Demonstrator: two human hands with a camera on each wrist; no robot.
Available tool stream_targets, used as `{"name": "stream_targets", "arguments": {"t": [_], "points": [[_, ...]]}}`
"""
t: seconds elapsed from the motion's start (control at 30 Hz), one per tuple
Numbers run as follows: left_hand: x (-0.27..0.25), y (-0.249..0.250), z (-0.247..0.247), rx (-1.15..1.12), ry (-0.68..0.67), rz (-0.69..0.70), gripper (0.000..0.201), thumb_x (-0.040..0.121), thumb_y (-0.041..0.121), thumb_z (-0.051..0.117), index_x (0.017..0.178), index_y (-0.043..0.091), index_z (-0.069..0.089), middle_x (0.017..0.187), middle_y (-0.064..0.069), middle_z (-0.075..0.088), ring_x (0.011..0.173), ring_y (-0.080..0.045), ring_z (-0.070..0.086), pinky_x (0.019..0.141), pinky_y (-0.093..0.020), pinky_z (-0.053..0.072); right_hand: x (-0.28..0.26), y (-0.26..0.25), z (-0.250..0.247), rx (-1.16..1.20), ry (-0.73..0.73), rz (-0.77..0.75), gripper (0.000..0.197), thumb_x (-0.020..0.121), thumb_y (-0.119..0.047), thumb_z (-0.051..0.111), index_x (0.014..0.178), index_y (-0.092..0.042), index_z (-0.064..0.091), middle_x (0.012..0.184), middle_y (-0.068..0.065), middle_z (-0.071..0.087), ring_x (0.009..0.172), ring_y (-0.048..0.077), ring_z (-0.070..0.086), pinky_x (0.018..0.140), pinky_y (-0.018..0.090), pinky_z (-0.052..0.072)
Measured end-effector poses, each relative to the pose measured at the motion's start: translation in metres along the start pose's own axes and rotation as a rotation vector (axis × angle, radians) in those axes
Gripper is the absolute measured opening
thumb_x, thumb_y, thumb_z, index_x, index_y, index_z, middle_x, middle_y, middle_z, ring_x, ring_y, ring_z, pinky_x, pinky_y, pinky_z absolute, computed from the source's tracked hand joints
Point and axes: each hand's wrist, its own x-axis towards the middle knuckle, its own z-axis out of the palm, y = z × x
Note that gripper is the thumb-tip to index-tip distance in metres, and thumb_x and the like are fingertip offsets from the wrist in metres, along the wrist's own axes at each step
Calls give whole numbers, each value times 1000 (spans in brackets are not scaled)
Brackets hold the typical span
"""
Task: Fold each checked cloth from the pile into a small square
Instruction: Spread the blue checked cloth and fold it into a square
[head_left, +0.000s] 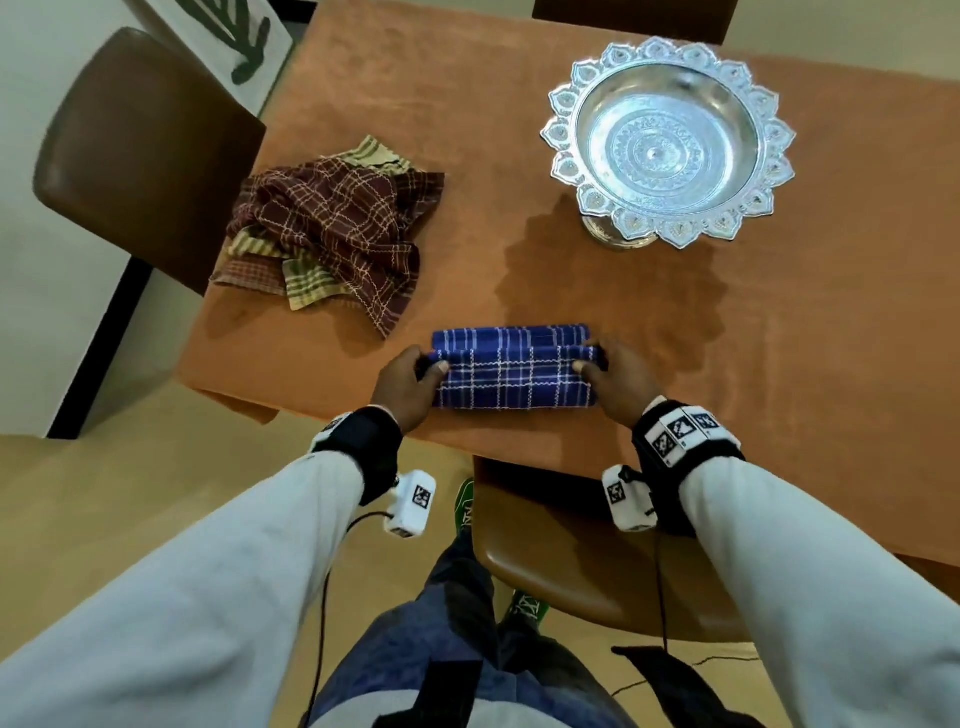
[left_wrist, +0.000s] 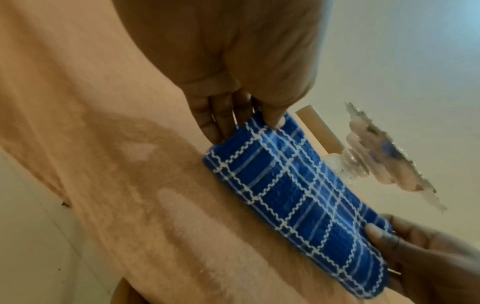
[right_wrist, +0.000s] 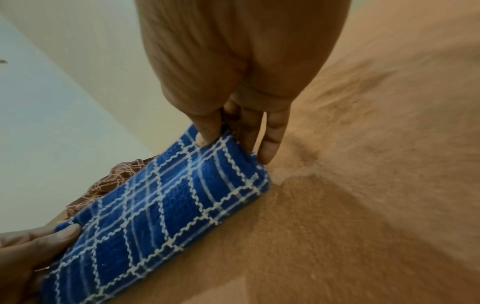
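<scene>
The left hand pinches the left end of the blue checked cloth, thumb on top of the raised layer and fingers tucked behind it, and the right hand does the same at the right end, thumb on the upper face and fingers reaching down past the short edge toward the table. Both hands are thus closed on the cloth, one at each end, and neither is nearer than the other; they mirror each other across it. The cloth lies directly in front of the person, close to the near edge of the table, as a long narrow band whose long axis runs left to right between the two hands. A near layer is lifted and held at its upper edge, while a strip of the cloth shows flat on the table beyond it, so the held edge appears to be travelling across the short way, either away from or toward the person; which one I cannot tell. Since the band is much longer than it is deep, the fold that will bring it toward a square probably has to go along the long axis, one end carried over to the other. Off to the left and farther back sits the pile of unfolded maroon and beige checked cloths, well apart from the blue one. On the far right stands a silver pedestal bowl, also well apart.
</scene>
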Motion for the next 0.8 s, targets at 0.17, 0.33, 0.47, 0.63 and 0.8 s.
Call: {"name": "stream_targets", "arguments": {"t": [0.17, 0.33, 0.47, 0.63, 0.8], "points": [[39, 5, 21, 140, 43, -103, 26, 100, 29, 51, 109, 5, 53, 108, -18, 65, 98, -35, 62, 74, -33, 44, 32, -7, 16, 5, 125, 149, 24, 95, -16, 58, 116, -5, 58, 103, 10, 66, 86, 24, 59, 71, 25, 37], [48, 7, 31, 264, 86, -156, 27, 101, 32, 46, 114, 8, 48, 107, -20, 64, 92, -38, 61, 67, -36, 42, 41, -11, 26, -8, 209, 219, 22, 96, -16, 55, 114, -3, 57, 105, 18, 68, 93, 34, 64, 70, 29, 43], [48, 8, 37, 294, 132, -166, 24, 101, 30, 45, 112, 9, 44, 104, -19, 64, 89, -40, 62, 65, -37, 40, 39, -14, 28, -115, 255, 191, 22, 97, -15, 54, 115, -5, 58, 105, 17, 67, 93, 34, 63, 68, 25, 36], [50, 7, 42, 384, 156, -184, 26, 102, 37, 39, 110, 12, 38, 103, -16, 65, 86, -39, 63, 65, -40, 43, 38, -14, 31, -267, 268, 156, 22, 97, -17, 52, 114, -4, 54, 111, 20, 60, 94, 37, 60, 67, 30, 35], [41, 9, 36, 419, 306, -122, 38, 97, 39, 49, 117, 8, 41, 111, -18, 61, 94, -39, 61, 78, -46, 49, 27, -24, 32, -386, 285, 181, 45, 97, -33, 50, 132, -6, 41, 129, 19, 50, 110, 39, 54, 81, 41, 43]]}}
